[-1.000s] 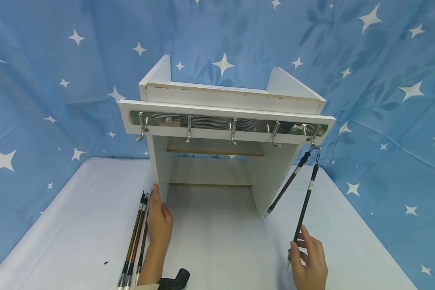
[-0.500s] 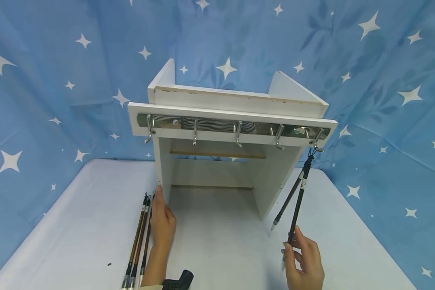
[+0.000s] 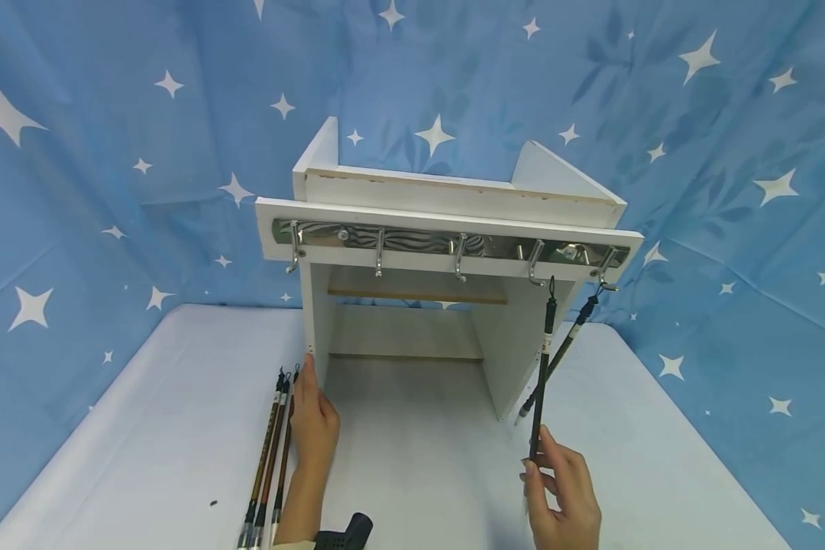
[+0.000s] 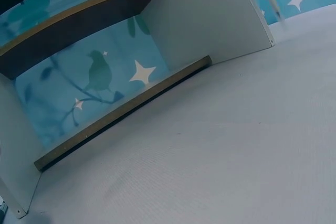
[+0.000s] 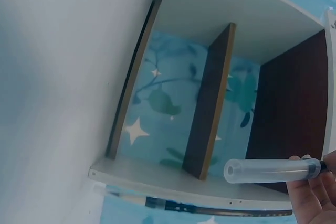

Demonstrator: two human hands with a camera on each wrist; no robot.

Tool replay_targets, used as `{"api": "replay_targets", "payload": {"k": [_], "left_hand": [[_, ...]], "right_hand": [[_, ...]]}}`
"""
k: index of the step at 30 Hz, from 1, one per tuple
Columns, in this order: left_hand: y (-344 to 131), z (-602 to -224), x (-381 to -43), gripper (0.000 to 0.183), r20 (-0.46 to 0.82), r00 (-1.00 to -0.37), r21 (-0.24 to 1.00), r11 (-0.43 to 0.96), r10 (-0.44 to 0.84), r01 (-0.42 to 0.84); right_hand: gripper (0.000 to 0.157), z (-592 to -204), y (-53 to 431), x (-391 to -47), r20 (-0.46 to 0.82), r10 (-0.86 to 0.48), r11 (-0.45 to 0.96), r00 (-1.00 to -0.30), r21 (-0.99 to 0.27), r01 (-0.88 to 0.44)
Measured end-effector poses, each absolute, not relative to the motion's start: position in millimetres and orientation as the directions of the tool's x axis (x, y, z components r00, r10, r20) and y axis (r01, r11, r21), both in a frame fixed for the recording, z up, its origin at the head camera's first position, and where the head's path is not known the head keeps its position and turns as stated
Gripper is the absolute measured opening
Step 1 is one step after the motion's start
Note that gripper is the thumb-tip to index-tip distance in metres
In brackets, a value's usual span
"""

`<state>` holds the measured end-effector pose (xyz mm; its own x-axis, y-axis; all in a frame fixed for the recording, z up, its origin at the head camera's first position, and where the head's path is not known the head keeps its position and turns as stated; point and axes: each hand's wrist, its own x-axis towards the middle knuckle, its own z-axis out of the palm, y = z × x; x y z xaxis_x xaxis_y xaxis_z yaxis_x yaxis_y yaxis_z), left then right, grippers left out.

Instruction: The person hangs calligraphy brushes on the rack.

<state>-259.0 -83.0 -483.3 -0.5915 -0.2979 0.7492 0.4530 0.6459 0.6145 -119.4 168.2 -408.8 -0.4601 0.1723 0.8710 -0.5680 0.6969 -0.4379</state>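
My right hand (image 3: pixel 565 489) pinches a dark calligraphy brush (image 3: pixel 541 367) near its lower end. Its loop points up just below the fourth hook (image 3: pixel 535 263) from the left. In the right wrist view a clear plastic cap (image 5: pixel 273 171) covers the held brush's tip. Another brush (image 3: pixel 571 336) hangs by its loop from the rightmost hook (image 3: pixel 608 269), slanting behind the held one. Straight fingers of my left hand (image 3: pixel 314 428) rest at the lower front edge of the white shelf's left side panel (image 3: pixel 314 313).
Several capped brushes (image 3: pixel 270 458) lie side by side on the white tabletop (image 3: pixel 144 428), left of my left arm. A metal hook strip (image 3: pixel 412 240) runs along the shelf's front board. Behind stands a blue star-patterned backdrop (image 3: pixel 199 137). A small dark speck (image 3: pixel 213 503) lies at the left.
My right hand has carried its brush left, from beside the rightmost hook to below the fourth, crossing in front of the hanging brush. The left hand stays at the panel; the view shifts slightly.
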Motion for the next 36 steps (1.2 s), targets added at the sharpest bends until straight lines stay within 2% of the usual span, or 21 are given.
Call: {"api": "replay_targets", "payload": {"k": [7,14,20,22,26,28,30,34,36], "left_hand": [[-82.3,-486.1,-261.2,0.070,0.744,-0.594,0.622,0.640,-0.305,0.451],[-81.8,-489.3,-262.6,0.073,0.743,-0.593,0.622,0.647,-0.309,0.442],[-82.4,-487.6,-261.7,0.070,0.748,-0.589,0.618,0.643,-0.306,0.452],[-82.7,-486.7,-261.0,0.069,0.752,-0.585,0.616,0.642,-0.305,0.457],[-82.9,-485.7,-260.6,0.069,0.754,-0.582,0.614,0.642,-0.305,0.459],[-83.1,-485.7,-260.6,0.069,0.752,-0.585,0.615,0.642,-0.304,0.458],[-83.4,-485.6,-260.2,0.069,0.746,-0.594,0.620,0.639,-0.301,0.455],[-83.8,-485.3,-259.5,0.069,0.737,-0.606,0.627,0.636,-0.299,0.450],[-83.7,-485.0,-259.3,0.069,0.738,-0.604,0.627,0.636,-0.301,0.450]], "right_hand": [[0.041,-408.0,166.1,-121.2,0.875,0.147,0.701,-0.461,-0.421,-0.576],[0.065,-409.9,166.7,-121.6,0.866,0.149,0.732,-0.477,-0.421,-0.536],[0.067,-409.3,166.4,-123.1,0.865,0.153,0.732,-0.477,-0.424,-0.533],[0.064,-407.5,165.8,-123.5,0.867,0.150,0.733,-0.476,-0.420,-0.535],[0.042,-404.7,167.4,-125.0,0.876,0.130,0.733,-0.465,-0.400,-0.550],[0.037,-404.5,169.0,-125.8,0.880,0.126,0.737,-0.459,-0.393,-0.550],[0.041,-404.6,170.7,-126.3,0.879,0.132,0.751,-0.459,-0.391,-0.533],[0.063,-405.1,172.0,-126.3,0.873,0.149,0.782,-0.464,-0.391,-0.485],[0.065,-405.5,172.0,-126.5,0.874,0.149,0.790,-0.463,-0.387,-0.476]]}}
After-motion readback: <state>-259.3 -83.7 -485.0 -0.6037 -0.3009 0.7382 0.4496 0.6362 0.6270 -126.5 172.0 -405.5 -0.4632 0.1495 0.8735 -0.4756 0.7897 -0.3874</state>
